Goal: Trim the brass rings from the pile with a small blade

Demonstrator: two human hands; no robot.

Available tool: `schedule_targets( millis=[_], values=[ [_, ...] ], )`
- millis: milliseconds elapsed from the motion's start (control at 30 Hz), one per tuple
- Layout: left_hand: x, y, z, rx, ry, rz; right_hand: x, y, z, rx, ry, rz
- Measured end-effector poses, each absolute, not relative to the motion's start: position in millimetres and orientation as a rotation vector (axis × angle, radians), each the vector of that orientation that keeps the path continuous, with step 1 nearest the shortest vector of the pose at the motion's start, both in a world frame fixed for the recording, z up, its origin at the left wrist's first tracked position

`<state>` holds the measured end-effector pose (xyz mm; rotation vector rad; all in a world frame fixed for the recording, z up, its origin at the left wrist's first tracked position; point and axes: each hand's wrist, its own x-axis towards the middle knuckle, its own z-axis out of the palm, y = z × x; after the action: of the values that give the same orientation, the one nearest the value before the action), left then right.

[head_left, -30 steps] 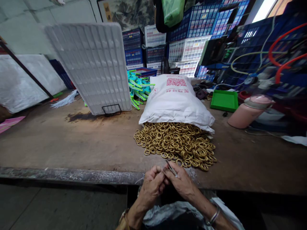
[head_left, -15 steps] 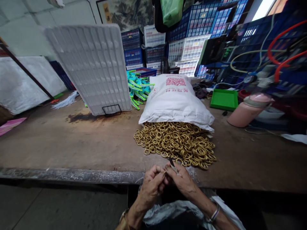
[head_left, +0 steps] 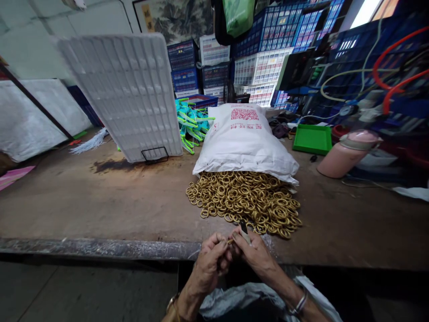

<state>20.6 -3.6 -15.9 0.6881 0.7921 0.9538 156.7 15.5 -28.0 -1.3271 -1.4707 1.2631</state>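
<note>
Between my fingertips, at the table's front edge, is a small gold ring (head_left: 230, 241), seen only in part. My left hand (head_left: 212, 258) is closed in a pinch on its left side. My right hand (head_left: 254, 254) touches its other side with curled fingers and also grips a small knife (head_left: 245, 229), its dark blade pointing up and away from me. Just beyond my hands lies a heap of gold rings (head_left: 248, 201), spilling from the mouth of a white woven sack (head_left: 243, 143) with red print.
A white ribbed panel (head_left: 124, 94) stands at the left in a black wire holder (head_left: 154, 154). Bright green and turquoise pieces (head_left: 192, 123) lie behind it. A green tray (head_left: 312, 139) and a pink bottle (head_left: 348, 154) are at the right. An opened white sack (head_left: 234, 298) hangs below the edge.
My fingertips have parted slightly, and more of the gold ring shows between them. The knife in my right hand has shifted a little to the right.
</note>
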Motion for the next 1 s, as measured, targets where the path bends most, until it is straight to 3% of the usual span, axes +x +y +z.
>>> schedule_targets(
  millis=[367, 1000],
  values=[
    [18, -2, -17, 0.786, 0.861, 1.046, 155, 3, -20, -1.505, -1.973, 0.854],
    [13, -17, -7, 0.746, 0.803, 1.003, 176, 8, -34, -1.966, -2.145, 0.383]
  ],
)
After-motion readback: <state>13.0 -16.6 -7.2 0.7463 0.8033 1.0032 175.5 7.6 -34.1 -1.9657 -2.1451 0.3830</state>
